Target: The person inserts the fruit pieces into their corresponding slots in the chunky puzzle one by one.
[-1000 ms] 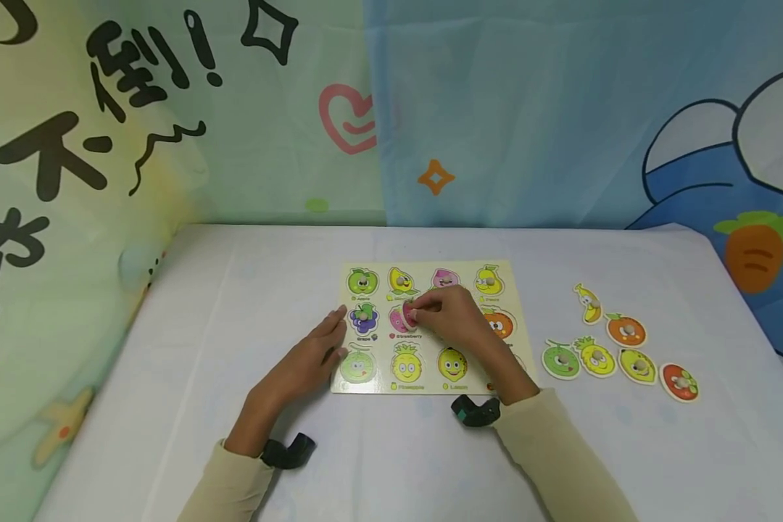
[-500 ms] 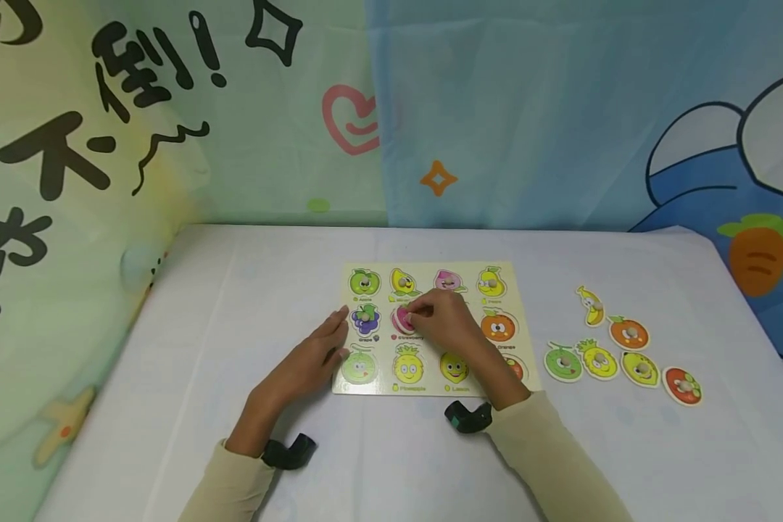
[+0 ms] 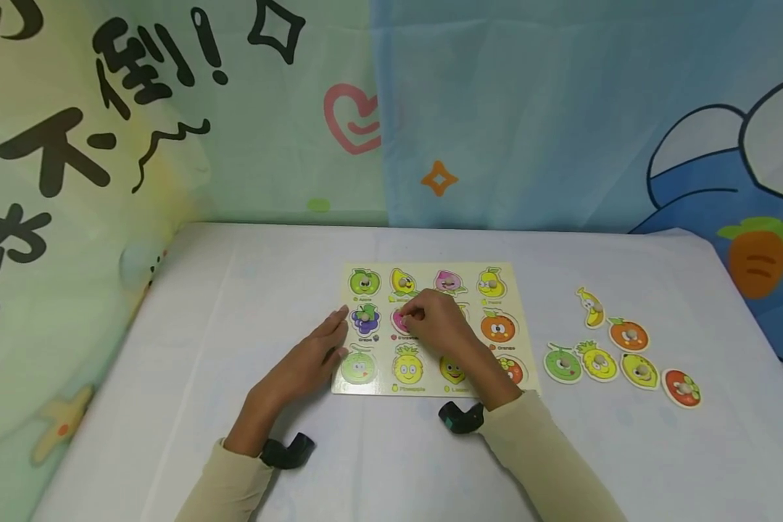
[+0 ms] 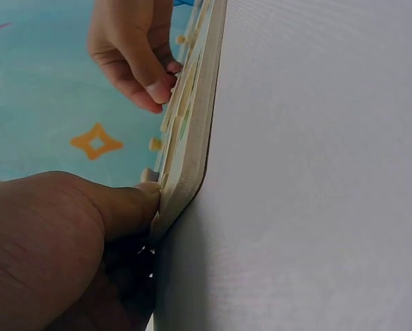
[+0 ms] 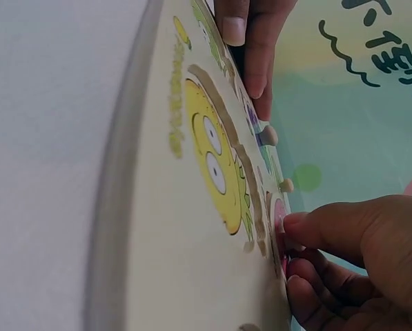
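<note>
The right hand (image 3: 438, 326) had its fingers curled together over the pink strawberry piece (image 3: 401, 320), pinching at its small peg, and the piece lay in the middle row of the puzzle board (image 3: 518, 290), just right of the grapes piece (image 3: 365, 317) and above the pineapple slot (image 3: 407, 365). In the right wrist view the fingertips (image 5: 299, 224) pressed against the pink edge where it met the cutout, so the piece looked nearly seated, though whether it sat fully flush could not be told. The left hand (image 3: 307, 362) lay with its fingers fairly straight and close together, touching the board's left edge; the left wrist view showed the thumb (image 4: 133, 200) butted against the board's rounded corner. To do this step well, it seemed wise to hold that bracing pressure so the board could not slide on the white table (image 3: 202, 326), to turn the piece by its peg until its outline matched the recess, and to press straight down rather than at a slant, since a tilted piece would likely catch on the rim. Forcing it risked jolting the seated apple piece (image 3: 364, 281) and its neighbours. Well apart to the right lay six loose pieces (image 3: 620, 348), among them a banana piece (image 3: 590, 304).
</note>
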Demonstrator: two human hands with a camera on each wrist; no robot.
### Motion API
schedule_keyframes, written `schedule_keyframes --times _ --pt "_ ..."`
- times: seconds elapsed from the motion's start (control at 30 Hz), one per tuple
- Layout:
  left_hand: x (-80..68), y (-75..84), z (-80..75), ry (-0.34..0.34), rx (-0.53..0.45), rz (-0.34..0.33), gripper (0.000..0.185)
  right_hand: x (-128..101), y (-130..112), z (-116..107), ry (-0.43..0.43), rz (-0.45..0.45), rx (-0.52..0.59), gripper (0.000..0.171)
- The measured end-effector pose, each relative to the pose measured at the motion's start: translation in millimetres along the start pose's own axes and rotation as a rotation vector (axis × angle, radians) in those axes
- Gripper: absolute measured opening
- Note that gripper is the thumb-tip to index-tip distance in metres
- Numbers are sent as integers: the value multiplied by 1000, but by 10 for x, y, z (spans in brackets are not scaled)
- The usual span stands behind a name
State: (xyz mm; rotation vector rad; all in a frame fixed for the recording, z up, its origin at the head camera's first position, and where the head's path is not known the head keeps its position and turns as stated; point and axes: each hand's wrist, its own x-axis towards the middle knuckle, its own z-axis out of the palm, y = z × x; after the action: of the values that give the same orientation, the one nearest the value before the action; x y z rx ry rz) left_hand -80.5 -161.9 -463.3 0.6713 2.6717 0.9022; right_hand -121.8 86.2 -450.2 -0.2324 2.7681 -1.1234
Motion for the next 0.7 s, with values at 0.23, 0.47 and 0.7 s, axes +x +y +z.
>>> schedule_keyframes --times 0.23,0.47,0.7 --pt "-5 11 -26 -5 14 -12 54 -14 -62 6 -9 -40 -39 13" --pt "-10 17 -21 -9 5 -24 54 -21 -109 46 -10 -26 -95 11" --pt "6 11 0 -9 7 -22 54 -51 -119 66 21 -33 -121 12"
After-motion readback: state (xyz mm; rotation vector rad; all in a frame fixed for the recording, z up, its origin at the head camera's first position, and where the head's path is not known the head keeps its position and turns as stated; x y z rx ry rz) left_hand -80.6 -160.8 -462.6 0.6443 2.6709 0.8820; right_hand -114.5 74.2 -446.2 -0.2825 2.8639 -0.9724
